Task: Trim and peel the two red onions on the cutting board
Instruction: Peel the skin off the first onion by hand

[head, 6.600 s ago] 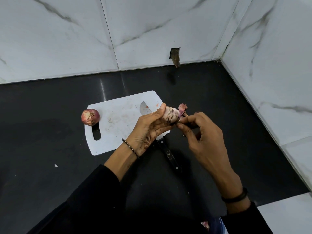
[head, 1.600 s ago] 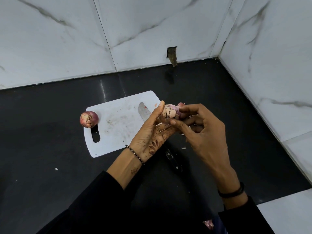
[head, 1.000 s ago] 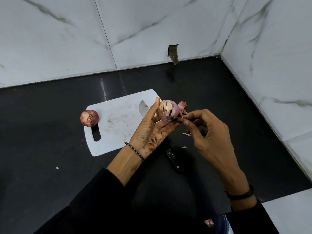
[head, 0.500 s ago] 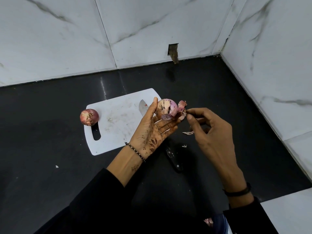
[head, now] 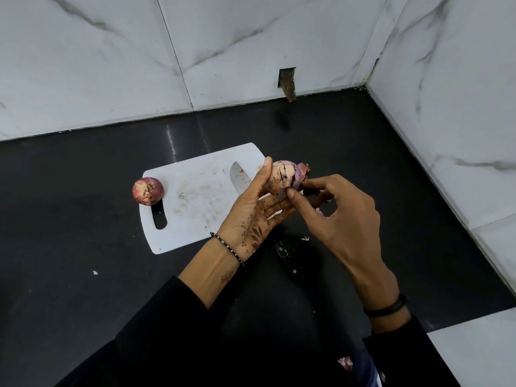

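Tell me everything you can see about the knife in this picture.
The knife lies flat, its pointed silvery blade on the white cutting board, its dark riveted handle out on the black countertop. The left hand, holding a red onion, hides its middle. A reddish speck marks the blade. No hand holds it.

Glossy black countertop (head: 83, 275), marble-look walls (head: 83, 65)

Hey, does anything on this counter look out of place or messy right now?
The knife lies askew, blade on the cutting board, handle off it on the counter, partly under the left hand. The loose onion sits at the board's left edge. Bits of peel litter the counter.
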### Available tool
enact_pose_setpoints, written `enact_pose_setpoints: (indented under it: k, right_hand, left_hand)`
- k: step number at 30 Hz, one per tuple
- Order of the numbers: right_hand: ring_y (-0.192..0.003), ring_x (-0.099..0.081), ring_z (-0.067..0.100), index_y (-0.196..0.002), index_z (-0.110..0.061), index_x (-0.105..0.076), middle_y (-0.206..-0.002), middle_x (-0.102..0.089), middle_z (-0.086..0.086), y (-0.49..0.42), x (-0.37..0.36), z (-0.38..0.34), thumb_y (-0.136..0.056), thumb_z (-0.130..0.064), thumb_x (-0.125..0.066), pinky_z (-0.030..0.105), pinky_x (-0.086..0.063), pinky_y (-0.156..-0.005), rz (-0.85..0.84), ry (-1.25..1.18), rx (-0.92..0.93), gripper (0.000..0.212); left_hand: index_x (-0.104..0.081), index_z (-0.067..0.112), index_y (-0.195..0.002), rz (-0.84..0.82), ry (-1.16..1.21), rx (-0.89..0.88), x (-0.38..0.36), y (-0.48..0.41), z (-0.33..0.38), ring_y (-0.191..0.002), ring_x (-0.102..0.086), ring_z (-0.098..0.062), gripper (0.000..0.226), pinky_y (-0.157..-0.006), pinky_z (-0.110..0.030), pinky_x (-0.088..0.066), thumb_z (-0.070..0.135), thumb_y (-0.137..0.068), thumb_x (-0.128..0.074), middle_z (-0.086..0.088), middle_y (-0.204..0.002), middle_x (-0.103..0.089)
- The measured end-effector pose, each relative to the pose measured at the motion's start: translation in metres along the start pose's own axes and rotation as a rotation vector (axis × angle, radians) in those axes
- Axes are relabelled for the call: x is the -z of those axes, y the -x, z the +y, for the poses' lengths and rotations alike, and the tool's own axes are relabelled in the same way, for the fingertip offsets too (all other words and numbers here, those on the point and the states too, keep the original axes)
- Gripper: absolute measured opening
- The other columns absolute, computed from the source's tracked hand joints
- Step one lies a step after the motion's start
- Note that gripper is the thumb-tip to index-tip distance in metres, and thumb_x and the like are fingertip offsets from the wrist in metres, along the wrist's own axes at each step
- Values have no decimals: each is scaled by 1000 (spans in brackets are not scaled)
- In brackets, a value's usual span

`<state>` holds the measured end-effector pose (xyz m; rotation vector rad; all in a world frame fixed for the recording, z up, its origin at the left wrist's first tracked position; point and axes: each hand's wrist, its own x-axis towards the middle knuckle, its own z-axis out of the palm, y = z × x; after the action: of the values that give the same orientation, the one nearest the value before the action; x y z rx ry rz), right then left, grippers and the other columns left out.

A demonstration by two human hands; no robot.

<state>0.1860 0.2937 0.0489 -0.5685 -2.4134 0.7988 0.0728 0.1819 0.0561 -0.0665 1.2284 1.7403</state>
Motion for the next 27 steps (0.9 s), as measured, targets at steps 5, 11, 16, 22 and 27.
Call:
enact_pose_setpoints:
  k: [5, 11, 16, 22, 27]
  right_hand:
    - [-84, -62, -1, -105, -22, -72, -96, -66, -15, -1, 2, 1, -91, -42, -61, 17, -52, -71, -9, -34, -9, 26]
    - [-86, -63, -1, -109, -21, -68, -99, -63, -17, 3, 2, 3, -92, -30, -64, 12, -48, -68, 26, -77, 0, 19]
    - [-83, -61, 6, -117, -23, -62, -111, -59, -13, 2, 8, 4, -88, -31, -72, 13, -48, -63, -100, -117, 173, 31]
    - [-88, -59, 10, -114, -25, -66, -114, -56, -10, -1, 2, 11, -83, -35, -81, 28, -51, -57, -130, -86, 206, 35]
    - [-91, -57, 10, -110, -24, -66, -109, -57, -7, -1, -2, 13, -86, -27, -78, 27, -50, -61, -109, -74, 228, 27]
  left_hand:
    - [-59, 11, -133, -6, -46, 13, 2, 1, 0, -105, -70, -23, 60, -104, -41, -50, 55, -93, -54, -14, -115, -72]
    - [-65, 10, -119, 2, -52, 47, 2, 2, 0, -97, -72, -22, 56, -94, -35, -55, 57, -91, -54, -13, -104, -75]
    - [-70, 10, -99, 57, -102, 97, -1, -2, 3, -63, -61, -15, 57, -64, -28, -55, 64, -86, -56, -8, -76, -69]
    - [-68, 13, -97, 87, -337, 92, -1, -5, 6, -48, -54, -10, 58, -49, -22, -48, 68, -82, -60, -4, -68, -64]
    - [-69, 12, -85, 91, -402, 63, -6, -7, 12, -46, -53, -10, 55, -48, -25, -49, 66, -84, -60, -4, -64, -63]
